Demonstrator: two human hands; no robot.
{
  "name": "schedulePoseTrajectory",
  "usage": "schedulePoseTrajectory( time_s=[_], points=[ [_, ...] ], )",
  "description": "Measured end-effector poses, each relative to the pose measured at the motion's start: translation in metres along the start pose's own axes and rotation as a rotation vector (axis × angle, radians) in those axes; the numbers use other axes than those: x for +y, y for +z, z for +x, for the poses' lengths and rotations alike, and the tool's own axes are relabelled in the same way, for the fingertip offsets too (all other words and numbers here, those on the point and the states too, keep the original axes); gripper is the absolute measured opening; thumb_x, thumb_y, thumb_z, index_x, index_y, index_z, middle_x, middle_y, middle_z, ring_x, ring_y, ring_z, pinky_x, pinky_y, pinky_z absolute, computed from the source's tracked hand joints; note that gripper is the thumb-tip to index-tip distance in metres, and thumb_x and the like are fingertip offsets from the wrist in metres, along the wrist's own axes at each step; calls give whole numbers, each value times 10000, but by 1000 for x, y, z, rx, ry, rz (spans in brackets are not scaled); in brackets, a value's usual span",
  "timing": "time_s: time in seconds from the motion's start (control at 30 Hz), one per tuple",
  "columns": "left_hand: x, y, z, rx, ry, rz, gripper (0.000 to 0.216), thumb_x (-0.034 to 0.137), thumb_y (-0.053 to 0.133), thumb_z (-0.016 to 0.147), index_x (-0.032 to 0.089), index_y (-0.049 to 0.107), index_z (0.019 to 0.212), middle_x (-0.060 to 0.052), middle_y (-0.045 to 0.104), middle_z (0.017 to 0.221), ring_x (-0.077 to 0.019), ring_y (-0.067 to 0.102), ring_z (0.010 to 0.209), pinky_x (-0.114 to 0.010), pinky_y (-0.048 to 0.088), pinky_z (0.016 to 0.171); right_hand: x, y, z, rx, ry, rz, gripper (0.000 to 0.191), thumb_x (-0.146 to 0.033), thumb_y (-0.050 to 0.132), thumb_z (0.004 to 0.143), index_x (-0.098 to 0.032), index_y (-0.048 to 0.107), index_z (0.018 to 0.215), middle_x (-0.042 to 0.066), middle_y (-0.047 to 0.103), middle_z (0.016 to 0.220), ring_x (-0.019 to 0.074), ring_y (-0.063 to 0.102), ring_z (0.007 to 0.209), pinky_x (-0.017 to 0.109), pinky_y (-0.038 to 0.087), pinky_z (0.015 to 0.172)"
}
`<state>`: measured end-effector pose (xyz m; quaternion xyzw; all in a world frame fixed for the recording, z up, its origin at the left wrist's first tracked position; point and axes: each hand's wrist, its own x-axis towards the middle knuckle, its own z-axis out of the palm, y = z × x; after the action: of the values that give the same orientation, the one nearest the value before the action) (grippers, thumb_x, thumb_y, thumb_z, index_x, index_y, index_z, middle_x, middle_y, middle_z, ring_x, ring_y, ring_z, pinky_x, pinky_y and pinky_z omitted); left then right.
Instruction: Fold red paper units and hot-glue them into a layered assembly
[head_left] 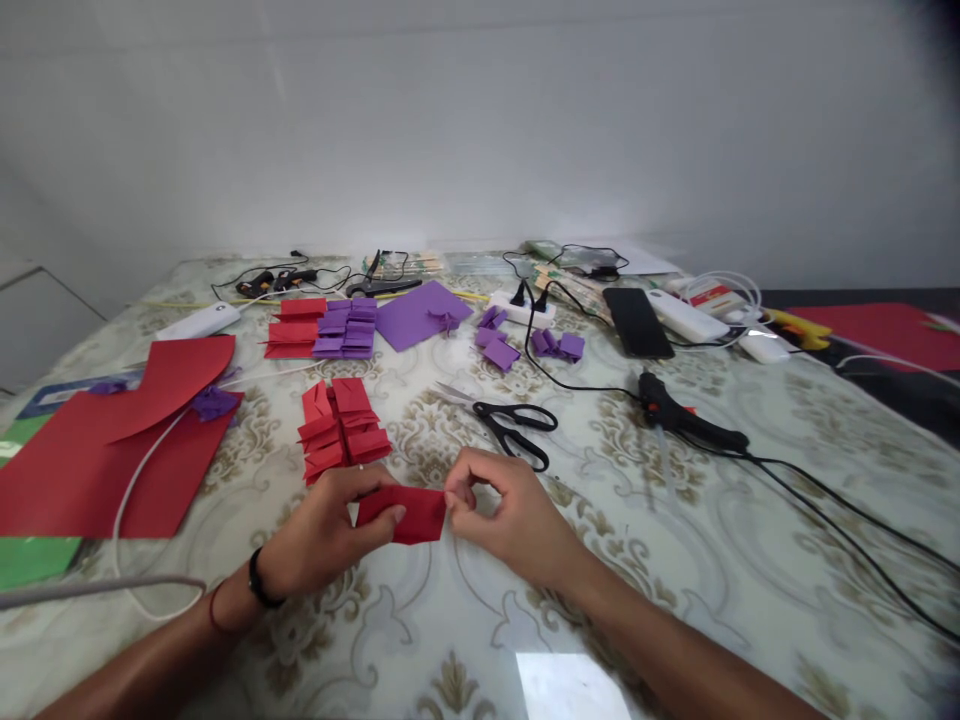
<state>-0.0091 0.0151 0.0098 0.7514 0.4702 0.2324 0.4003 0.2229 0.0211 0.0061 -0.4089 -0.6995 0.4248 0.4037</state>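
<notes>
A small folded piece of red paper (414,514) is held just above the patterned tablecloth (675,560) between both hands. My left hand (319,535) pinches its left end, thumb on top. My right hand (504,510) pinches its right edge with curled fingers. Just beyond the hands lies a pile of folded red paper pieces (341,428). Black-handled scissors (510,425) lie shut a little past my right hand.
Red paper sheets (105,450) lie at the left over a white cable. Folded purple pieces (346,330) and a purple sheet (420,315) lie farther back. A black glue gun (686,418) with its cable, a phone (637,322) and a power strip (521,308) sit at the right and back.
</notes>
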Motion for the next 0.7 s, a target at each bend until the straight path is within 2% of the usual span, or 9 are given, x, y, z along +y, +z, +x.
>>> schedulePoseTrajectory(
  time_s=[0.1, 0.2, 0.27, 0.33, 0.43, 0.53, 0.6, 0.7],
  points=[
    [-1, 0, 0, 8, 7, 5, 202, 294, 593, 954, 172, 680, 819, 5, 654, 752, -140, 562, 695, -237, 424, 640, 0, -1, 0, 3, 1, -12, 135, -109, 587, 758, -206, 568, 665, -38, 555, 647, 129, 506, 623, 249, 401, 607],
    [-3, 1, -1, 62, -29, -9, 221, 351, 621, 962, 174, 702, 858, 6, 673, 761, -143, 571, 695, -231, 421, 623, -1, -2, 1, -8, 65, 19, 127, -187, 572, 851, -202, 593, 727, -22, 570, 683, 141, 532, 656, 254, 395, 604],
    [-4, 1, -2, 114, -81, -60, 253, 411, 650, 956, 174, 713, 894, 8, 680, 765, -141, 564, 679, -224, 408, 590, -1, -3, 0, -57, 92, 66, 135, -279, 582, 911, -199, 618, 809, -7, 599, 740, 157, 569, 711, 263, 422, 642],
    [-5, 2, -3, 134, -116, -148, 293, 456, 665, 948, 170, 715, 914, 5, 680, 775, -138, 556, 670, -217, 402, 574, -1, -1, -1, -152, 95, 86, 164, -356, 675, 889, -195, 643, 882, 3, 630, 806, 174, 596, 770, 276, 452, 703],
    [-5, 3, -3, 93, -136, -279, 325, 479, 670, 941, 160, 690, 879, 11, 639, 744, -123, 519, 641, -211, 389, 561, 1, 3, -4, -224, 128, 59, 190, -361, 736, 865, -191, 651, 857, 0, 638, 813, 169, 589, 771, 272, 451, 713],
    [-4, 5, -2, -5, -119, -362, 310, 458, 643, 958, 160, 677, 881, 8, 614, 762, -123, 503, 657, -217, 401, 584, 3, 5, -5, -180, 159, 4, 304, -366, 662, 918, -194, 548, 694, -31, 538, 680, 137, 501, 666, 257, 390, 627],
    [-2, 6, -1, -52, -81, -363, 305, 437, 608, 981, 160, 666, 866, 7, 595, 772, -126, 488, 678, -223, 407, 606, 3, 5, -4, -161, 155, -24, 347, -367, 647, 919, -198, 494, 656, -40, 498, 647, 128, 463, 635, 256, 359, 599],
    [1, 4, 1, -68, -63, -318, 341, 436, 586, 992, 163, 627, 792, 15, 554, 730, -127, 462, 665, -232, 399, 607, 2, 4, -4, -162, 134, -23, 314, -312, 639, 902, -200, 476, 657, -43, 506, 640, 124, 468, 626, 251, 354, 595]
  ],
)
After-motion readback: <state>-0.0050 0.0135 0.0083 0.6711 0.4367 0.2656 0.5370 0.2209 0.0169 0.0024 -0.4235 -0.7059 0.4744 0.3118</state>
